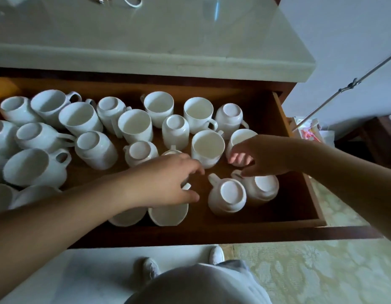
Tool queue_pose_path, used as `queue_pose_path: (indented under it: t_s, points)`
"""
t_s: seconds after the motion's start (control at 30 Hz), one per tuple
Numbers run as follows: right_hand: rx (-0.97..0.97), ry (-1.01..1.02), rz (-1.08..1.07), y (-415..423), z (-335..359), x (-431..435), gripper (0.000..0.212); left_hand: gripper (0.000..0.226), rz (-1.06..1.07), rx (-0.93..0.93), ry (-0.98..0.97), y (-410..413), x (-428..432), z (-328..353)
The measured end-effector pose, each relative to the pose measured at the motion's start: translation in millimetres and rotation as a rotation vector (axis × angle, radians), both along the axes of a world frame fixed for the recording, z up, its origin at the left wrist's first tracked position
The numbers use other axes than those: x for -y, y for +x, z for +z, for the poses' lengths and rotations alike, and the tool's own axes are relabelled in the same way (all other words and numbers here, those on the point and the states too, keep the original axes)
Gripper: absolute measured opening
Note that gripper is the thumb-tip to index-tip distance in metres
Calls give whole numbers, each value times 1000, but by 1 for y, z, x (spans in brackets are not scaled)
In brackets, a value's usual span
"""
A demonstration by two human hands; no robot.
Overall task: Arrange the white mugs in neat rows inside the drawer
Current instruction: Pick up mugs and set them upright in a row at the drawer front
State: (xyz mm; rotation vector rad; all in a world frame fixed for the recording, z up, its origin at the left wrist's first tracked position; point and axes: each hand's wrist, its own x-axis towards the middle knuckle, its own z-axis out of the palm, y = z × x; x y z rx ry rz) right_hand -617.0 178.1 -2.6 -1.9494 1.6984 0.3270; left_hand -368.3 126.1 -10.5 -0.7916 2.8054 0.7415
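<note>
Several white mugs lie scattered in an open wooden drawer (284,119), some upright like one (207,147), some upside down like one (227,197). My left hand (168,181) hovers over mugs at the drawer's front middle, fingers spread, nothing visibly gripped; a mug (168,215) sits partly hidden under it. My right hand (258,155) reaches over an upright mug (240,138) at the right, its fingers curled down over the rim; whether it grips is unclear. An upturned mug (264,187) stands just below that hand.
A pale stone countertop (168,44) overhangs the drawer's back. The drawer front (234,235) runs along the near edge. Bare wood shows at the drawer's right front corner. Patterned carpet (321,270) and my shoes lie below. A metal rod (343,88) slants at right.
</note>
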Motion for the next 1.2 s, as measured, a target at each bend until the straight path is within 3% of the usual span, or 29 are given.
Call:
queue_pose_path:
  t_s: [0.2,0.4,0.53,0.67,0.83,0.93,1.07,1.2]
  points:
    - [-114,99,107,-36,-10,-35,93,75,-98,100,-148,-87,-33,-21]
    - [-197,-74,308,-49,-37,-48,106,86,-222,421,-373,-124,-58,-36]
    - [-201,-170,357,-49,-50,-48,100,57,-192,538,-395,-136,-64,-45]
    - [-202,-232,357,-48,-54,-46,91,64,-113,462,-329,-124,-58,-39]
    - [-80,-243,191,-52,-39,-42,90,66,226,217,-257,-96,-44,-10]
    - [123,-112,45,-52,-23,-38,86,69,549,51,-3,-70,-33,12]
    - [498,131,-202,-56,-12,-33,79,70,863,-396,565,-39,-25,28]
    - [885,266,-355,-59,-15,-25,88,81,1030,-791,1223,-14,-17,26]
